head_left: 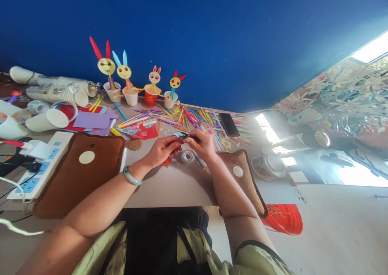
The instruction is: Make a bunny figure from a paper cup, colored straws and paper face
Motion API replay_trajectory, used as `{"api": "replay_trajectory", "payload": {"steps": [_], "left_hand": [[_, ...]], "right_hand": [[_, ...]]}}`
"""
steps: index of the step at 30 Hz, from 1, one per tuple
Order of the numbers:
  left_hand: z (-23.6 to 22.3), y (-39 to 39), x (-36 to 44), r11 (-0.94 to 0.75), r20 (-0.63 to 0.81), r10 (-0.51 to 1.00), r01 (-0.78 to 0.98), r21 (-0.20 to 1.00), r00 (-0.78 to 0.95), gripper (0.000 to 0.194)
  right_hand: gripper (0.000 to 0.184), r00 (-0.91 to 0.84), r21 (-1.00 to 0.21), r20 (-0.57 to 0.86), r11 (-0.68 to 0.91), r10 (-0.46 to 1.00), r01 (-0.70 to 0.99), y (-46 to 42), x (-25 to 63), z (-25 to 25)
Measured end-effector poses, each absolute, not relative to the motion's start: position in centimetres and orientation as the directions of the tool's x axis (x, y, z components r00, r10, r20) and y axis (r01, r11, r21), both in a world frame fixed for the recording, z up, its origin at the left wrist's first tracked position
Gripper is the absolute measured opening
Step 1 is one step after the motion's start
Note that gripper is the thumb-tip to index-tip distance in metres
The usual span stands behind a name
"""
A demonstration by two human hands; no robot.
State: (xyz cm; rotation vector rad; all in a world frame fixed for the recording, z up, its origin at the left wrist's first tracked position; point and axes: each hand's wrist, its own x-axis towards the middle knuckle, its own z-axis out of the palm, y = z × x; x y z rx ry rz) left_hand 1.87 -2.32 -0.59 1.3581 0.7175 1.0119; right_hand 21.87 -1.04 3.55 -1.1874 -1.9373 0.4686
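Observation:
My left hand [163, 149] and my right hand [203, 145] meet over the middle of the table [169, 186], fingers pinched together on a small red paper piece [181, 138] with a dark tip showing between them. A jade bangle [131, 176] rings my left wrist. A roll of clear tape [188, 156] lies just below my hands. Behind them spreads a pile of coloured sticks [188, 119].
Several paper-cup bunny figures [130, 83] stand at the blue wall. A black phone [229, 124] lies right of the sticks. Brown pads lie at left [79, 174] and right [245, 178]. A power strip [36, 166] and stacked paper cups [57, 93] fill the left side. A red lantern [283, 218] lies lower right.

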Motion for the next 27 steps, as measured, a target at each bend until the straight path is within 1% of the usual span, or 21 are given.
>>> {"api": "replay_trajectory", "payload": {"steps": [6,12,16,19,23,27], "left_hand": [[-0.5,-2.4,1.8,-0.084,0.137,0.899,-0.143,0.986,0.417,0.037],[-0.7,-2.4,1.9,-0.070,0.113,0.905,-0.119,0.990,0.410,0.038],[-0.1,-2.5,2.0,-0.039,0.109,0.905,-0.175,0.984,0.412,0.041],[0.3,-2.5,2.1,0.039,0.068,0.914,-0.253,0.967,0.401,0.044],[0.7,-2.6,2.4,0.126,0.023,0.914,-0.337,0.933,0.406,0.046],[0.8,-2.9,2.6,0.130,0.028,0.906,-0.340,0.931,0.423,0.044]], "right_hand": [[0.059,-0.214,-0.728,0.379,0.433,0.900,0.532,-0.9,21.8,3.5],[0.055,-0.197,-0.775,0.343,0.395,0.919,0.493,-0.9,21.7,3.7],[0.057,-0.149,-0.811,0.325,0.357,0.934,0.463,-0.9,21.6,3.8],[0.059,-0.075,-0.868,0.314,0.318,0.946,0.381,-0.7,21.4,3.4],[0.052,-0.038,-0.934,0.256,0.257,0.966,0.247,-0.8,21.0,2.7],[0.043,-0.051,-0.950,0.219,0.225,0.974,0.217,-1.2,20.4,2.3]]}}
